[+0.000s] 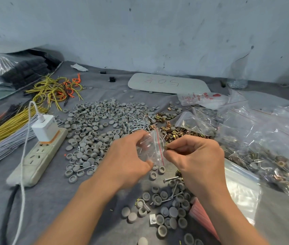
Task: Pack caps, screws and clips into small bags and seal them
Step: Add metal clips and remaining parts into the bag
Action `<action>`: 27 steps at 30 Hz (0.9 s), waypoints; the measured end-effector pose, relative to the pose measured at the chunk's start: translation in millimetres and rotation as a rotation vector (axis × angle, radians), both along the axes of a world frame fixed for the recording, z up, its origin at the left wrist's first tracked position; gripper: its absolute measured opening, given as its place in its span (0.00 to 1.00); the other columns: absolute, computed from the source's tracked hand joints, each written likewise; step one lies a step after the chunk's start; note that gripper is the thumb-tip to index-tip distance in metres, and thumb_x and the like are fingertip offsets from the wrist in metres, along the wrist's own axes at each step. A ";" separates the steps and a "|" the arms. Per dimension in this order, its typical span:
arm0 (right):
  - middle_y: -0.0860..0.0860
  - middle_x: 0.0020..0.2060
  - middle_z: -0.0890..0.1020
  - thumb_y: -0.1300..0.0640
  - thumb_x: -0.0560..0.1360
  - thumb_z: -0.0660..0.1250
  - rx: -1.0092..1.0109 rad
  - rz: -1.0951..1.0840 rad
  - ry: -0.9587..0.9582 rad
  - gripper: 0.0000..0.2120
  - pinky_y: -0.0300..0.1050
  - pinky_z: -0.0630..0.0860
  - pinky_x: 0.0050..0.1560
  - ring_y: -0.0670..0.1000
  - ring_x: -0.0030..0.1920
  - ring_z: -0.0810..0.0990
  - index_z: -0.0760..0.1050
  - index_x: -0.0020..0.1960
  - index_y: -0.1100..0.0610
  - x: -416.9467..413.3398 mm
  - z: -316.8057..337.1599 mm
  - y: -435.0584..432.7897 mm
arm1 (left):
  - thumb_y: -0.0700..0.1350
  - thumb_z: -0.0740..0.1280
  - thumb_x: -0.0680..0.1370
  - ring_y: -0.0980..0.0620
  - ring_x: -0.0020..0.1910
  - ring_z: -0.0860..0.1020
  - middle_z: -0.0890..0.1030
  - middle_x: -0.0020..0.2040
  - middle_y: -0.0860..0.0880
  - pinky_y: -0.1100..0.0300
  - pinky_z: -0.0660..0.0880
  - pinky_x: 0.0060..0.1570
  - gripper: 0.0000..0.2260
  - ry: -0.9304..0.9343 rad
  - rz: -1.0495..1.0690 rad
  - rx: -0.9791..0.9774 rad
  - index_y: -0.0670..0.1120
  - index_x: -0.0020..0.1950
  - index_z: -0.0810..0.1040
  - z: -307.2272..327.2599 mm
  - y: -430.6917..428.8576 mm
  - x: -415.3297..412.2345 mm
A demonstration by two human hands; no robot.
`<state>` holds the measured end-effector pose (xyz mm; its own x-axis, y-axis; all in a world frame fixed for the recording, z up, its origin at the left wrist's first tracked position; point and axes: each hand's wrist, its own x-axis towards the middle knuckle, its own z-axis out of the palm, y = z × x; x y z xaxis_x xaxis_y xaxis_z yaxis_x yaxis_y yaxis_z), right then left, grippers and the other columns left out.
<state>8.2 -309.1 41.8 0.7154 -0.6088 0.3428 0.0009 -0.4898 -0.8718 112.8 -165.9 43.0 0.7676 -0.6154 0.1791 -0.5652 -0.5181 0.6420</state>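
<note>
The left hand (125, 157) grips a small bag (151, 151); the right hand (195, 156) pinches a tiny indistinct piece (166, 148).

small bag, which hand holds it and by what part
The left hand grips the small bag by its side; the right hand pinches a clip at its mouth.

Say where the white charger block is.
The white charger block sits left in the head view, plugged into the beige power strip, beside the grey round caps.
</note>
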 end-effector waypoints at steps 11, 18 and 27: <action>0.42 0.30 0.84 0.57 0.75 0.73 -0.024 0.166 -0.095 0.14 0.44 0.76 0.30 0.47 0.30 0.79 0.86 0.38 0.39 35.7 -0.2 12.4 | 0.40 0.77 0.69 0.59 0.40 0.83 0.85 0.45 0.57 0.59 0.78 0.41 0.17 0.261 -0.028 -0.219 0.59 0.51 0.82 5.4 4.6 9.5; 0.36 0.35 0.83 0.55 0.79 0.71 -0.245 -0.005 0.224 0.07 0.37 0.76 0.42 0.37 0.36 0.78 0.87 0.47 0.46 44.6 -15.5 20.3 | 0.34 0.73 0.75 0.59 0.40 0.84 0.87 0.46 0.52 0.68 0.78 0.34 0.14 0.546 0.279 -0.809 0.48 0.57 0.83 26.1 25.8 31.9; 0.44 0.50 0.82 0.55 0.79 0.66 -0.480 0.082 0.542 0.09 0.52 0.68 0.66 0.50 0.55 0.74 0.84 0.50 0.45 55.1 -27.4 39.2 | 0.35 0.74 0.74 0.57 0.48 0.84 0.86 0.49 0.58 0.48 0.81 0.55 0.15 0.233 0.447 -0.843 0.52 0.54 0.83 26.6 36.3 37.1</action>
